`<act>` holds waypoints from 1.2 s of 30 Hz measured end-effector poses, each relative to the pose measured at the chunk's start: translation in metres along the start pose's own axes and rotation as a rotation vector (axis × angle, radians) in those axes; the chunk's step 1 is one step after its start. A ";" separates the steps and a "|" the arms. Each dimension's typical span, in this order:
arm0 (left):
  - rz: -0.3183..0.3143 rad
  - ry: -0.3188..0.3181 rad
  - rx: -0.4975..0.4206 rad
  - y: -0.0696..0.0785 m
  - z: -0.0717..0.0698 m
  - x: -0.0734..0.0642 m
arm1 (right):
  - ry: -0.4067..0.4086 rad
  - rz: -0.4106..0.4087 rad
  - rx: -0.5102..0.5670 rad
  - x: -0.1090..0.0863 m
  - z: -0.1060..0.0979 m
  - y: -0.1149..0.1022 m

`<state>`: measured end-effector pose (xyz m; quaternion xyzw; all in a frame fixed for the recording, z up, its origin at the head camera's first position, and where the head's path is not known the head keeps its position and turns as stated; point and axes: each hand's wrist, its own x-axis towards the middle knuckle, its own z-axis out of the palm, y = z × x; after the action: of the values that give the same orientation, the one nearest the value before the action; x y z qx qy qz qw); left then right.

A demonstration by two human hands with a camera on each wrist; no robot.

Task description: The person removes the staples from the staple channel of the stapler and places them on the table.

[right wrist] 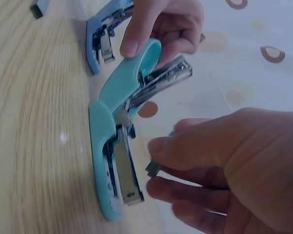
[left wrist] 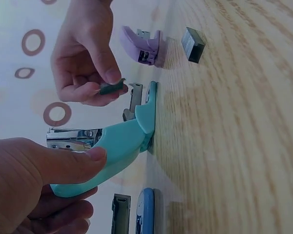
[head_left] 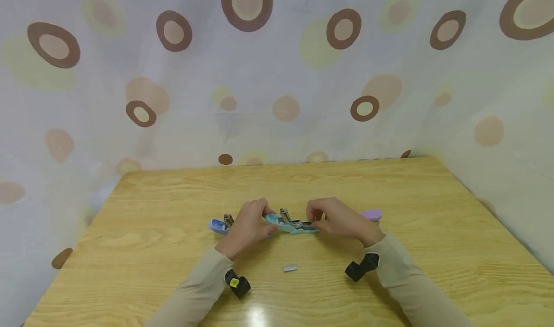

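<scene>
A teal stapler (head_left: 285, 224) lies opened wide on the table, its top cover swung back and its metal staple channel (right wrist: 128, 170) exposed. My left hand (head_left: 248, 223) grips the cover, thumb on one side and fingers on the other, as the left wrist view shows. Between thumb and fingertips my right hand (head_left: 339, 219) pinches a short strip of staples (left wrist: 111, 87), held just beside the channel. Beyond the left hand lies an opened blue stapler (head_left: 219, 226), partly hidden by that hand. Behind the right wrist sits a purple stapler (head_left: 371, 215).
Another small grey block of staples (head_left: 290, 268) lies on the wooden table (head_left: 173, 192) nearer to me, between the forearms. A patterned curtain (head_left: 285, 77) hangs behind the table and along its sides.
</scene>
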<state>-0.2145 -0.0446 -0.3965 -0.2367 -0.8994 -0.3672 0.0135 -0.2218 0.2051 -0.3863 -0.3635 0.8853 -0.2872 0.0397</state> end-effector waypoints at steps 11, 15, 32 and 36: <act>0.043 0.019 0.015 -0.001 0.003 0.001 | -0.212 -0.023 0.000 0.001 0.014 -0.026; 0.041 0.017 0.017 -0.001 0.003 0.001 | -0.281 -0.024 -0.023 -0.001 0.020 -0.035; 0.036 0.009 0.048 0.001 0.002 0.000 | -0.378 -0.006 -0.068 -0.005 0.028 -0.051; 0.036 0.005 0.071 0.000 0.003 -0.001 | -0.373 -0.019 -0.057 -0.005 0.029 -0.050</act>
<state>-0.2127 -0.0431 -0.3985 -0.2513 -0.9075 -0.3352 0.0309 -0.1793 0.1661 -0.3844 -0.4199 0.8669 -0.1899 0.1902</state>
